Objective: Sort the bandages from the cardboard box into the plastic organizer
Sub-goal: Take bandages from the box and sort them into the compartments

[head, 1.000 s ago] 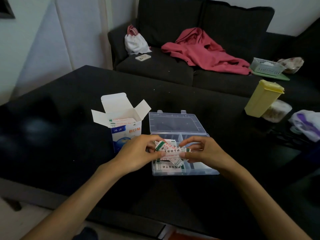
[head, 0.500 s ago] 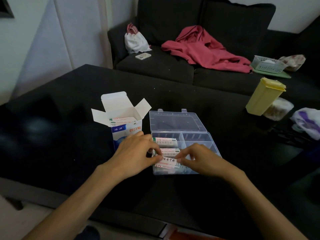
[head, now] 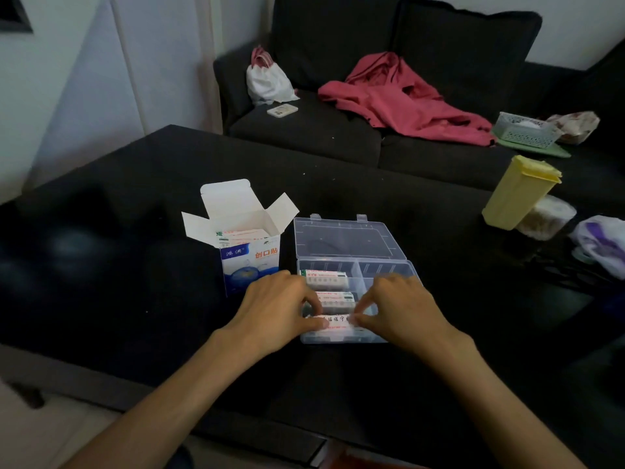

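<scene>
Bandages (head: 334, 322) in a small white stack lie in the nearest left compartment of the clear plastic organizer (head: 389, 265), pinched at their two ends by both hands. Left hand (head: 274, 309) has thumb and forefinger curled onto the stack's left end; right hand (head: 402, 309) pinches the right end the same way. Two more bandage stacks fill the left compartments farther back: one in the middle (head: 333, 297), one at the far end (head: 324, 277). Compartments on the right side look bare where visible. Its lid (head: 345, 236) lies open flat on the far side. Just left of the organizer stands the cardboard box (head: 248, 255), flaps up, with more bandages showing inside. Both rest on a black table (head: 118, 265). At the far right stands a yellow container (head: 517, 192), and beyond the table a dark sofa (head: 304, 133) carries a red garment (head: 399, 99) and a white bag (head: 267, 79).
</scene>
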Available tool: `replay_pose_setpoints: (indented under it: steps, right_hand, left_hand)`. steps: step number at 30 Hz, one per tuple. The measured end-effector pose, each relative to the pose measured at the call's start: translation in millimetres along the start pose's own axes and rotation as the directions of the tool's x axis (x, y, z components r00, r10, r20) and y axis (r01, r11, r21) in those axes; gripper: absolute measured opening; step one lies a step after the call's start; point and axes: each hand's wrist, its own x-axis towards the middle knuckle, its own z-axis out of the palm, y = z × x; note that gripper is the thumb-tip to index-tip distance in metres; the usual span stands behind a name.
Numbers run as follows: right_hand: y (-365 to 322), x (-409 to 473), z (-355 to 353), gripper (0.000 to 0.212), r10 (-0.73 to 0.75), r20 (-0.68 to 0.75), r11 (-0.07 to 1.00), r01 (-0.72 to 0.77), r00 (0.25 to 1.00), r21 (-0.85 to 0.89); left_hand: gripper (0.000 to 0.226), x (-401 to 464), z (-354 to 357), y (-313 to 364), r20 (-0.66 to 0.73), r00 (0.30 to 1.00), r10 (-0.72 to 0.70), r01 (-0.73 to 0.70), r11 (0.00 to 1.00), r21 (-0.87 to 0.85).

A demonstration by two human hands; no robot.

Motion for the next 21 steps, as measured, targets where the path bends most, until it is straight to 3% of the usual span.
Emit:
replay_pose_setpoints:
  steps: [3,7,10,12,16,21]
  right_hand:
    - [-4.1,2.2,0.7,0.028,-0.01,0.013,1.0,0.01,1.0,0.002]
    - [-6.5,6.0,-2.2,0.024,0.001,0.131,0.986,-0.023,0.991,0.164]
    - [2.7,6.8,-19.4,0.02,0.048,0.256,0.93,-0.137,0.966,0.342]
    - [11.5,7.8,-30.1,0.017,0.134,0.243,0.896,-0.222,0.961,0.384]
    - [1.4,7.8,-22.8,0.018,0.235,0.227,0.94,-0.28,0.945,0.194]
    - [-27.4,2.5,-11.2,0.026,0.198,0.102,0.96,-0.172,0.975,-0.221]
  left_hand:
    - [0.03,2.6,-2.9,-1.8,0.041,0.999,0.0,0.004,0.997,-0.076]
    - [0.028,1.4,-4.4,-5.3,0.111,0.994,0.002,0.006,0.997,-0.071]
    - [0.028,0.8,-1.3,-6.1,0.145,0.989,-0.006,0.01,1.0,-0.026]
    - [0.029,1.4,-1.1,-5.7,0.155,0.988,-0.022,0.026,0.999,-0.023]
    - [0.028,1.7,-2.2,-4.6,0.17,0.985,-0.034,0.039,0.999,-0.025]
    - [0.026,0.1,-5.7,-4.9,0.185,0.981,-0.064,0.069,0.997,-0.021]
